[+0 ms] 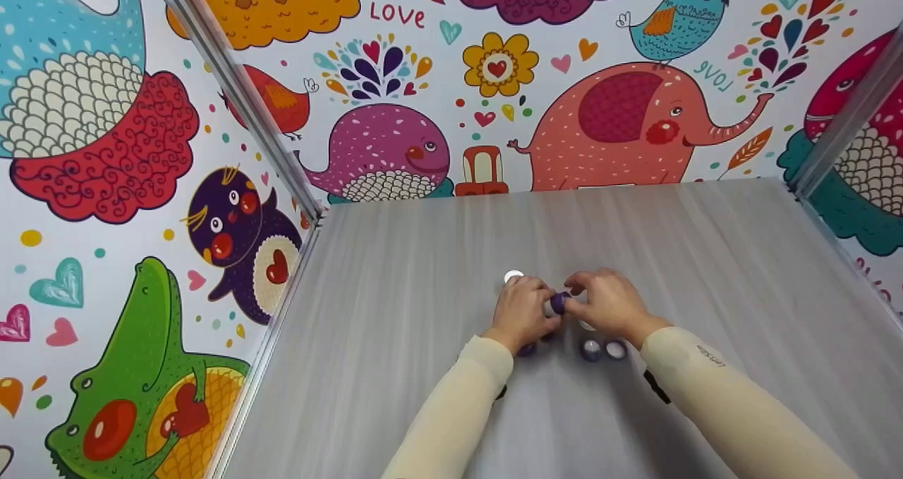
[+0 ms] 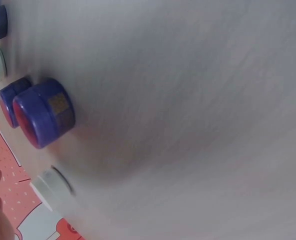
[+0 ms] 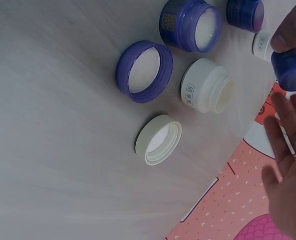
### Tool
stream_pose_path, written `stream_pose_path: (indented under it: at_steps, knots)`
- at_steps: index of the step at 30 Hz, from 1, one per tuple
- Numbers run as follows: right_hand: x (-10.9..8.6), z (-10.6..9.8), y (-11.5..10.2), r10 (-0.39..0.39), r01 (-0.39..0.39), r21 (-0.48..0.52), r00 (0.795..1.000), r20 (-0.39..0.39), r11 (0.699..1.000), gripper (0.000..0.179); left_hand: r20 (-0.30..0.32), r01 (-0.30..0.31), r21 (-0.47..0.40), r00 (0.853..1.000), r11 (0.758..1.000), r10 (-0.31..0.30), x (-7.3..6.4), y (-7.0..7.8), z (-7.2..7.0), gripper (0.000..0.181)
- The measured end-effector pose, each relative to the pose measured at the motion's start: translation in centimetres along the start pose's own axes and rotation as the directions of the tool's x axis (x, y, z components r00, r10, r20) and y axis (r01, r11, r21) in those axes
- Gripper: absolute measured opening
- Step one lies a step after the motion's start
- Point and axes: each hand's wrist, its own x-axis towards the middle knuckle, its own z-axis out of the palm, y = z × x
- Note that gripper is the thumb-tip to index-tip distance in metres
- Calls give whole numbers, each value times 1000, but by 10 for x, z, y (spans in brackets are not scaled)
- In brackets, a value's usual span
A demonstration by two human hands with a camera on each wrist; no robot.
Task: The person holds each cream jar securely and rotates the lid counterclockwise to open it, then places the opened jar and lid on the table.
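Observation:
In the head view my left hand (image 1: 520,314) holds a small purple-blue jar (image 1: 560,302), its thumb pressed on the side in the right wrist view. Close on the right is my right hand (image 1: 608,302), with fingers (image 3: 283,112) loosely spread beside the jar and its thumb overlapping the edge in the head view. Below them stands an open blue jar (image 3: 203,30) with a pale inside, and its blue lid (image 3: 122,70) lies upturned. An open white jar (image 3: 197,85) lies on its side in view, near an upturned white lid (image 3: 142,145).
Two blue jars, one larger (image 2: 45,112) and one smaller (image 2: 8,102), sit under my left hand. A white jar or lid (image 1: 513,276) lies beyond it. Printed panels (image 1: 395,147) border the grey wood-look table (image 1: 395,267) at the back and left.

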Motion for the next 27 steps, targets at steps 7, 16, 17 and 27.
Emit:
stream_pose_path:
  at_steps: [7,16,17,27]
  knots:
    - [0,2,-2,-15,13,-65,1000,-18,998,21,-16,-7,0,1000,1000,7,0,0,0,35]
    - [1,3,0,-72,73,25,997,-14,997,20,-8,-7,-5,1000,1000,7,0,0,-1,36]
    - [0,3,0,-74,74,24,997,-18,997,20,-6,-7,-5,1000,1000,7,0,0,-1,36]
    - [-2,3,-1,-79,79,23,997,-22,997,22,-1,-1,-8,1000,1000,1,0,0,-1,36]
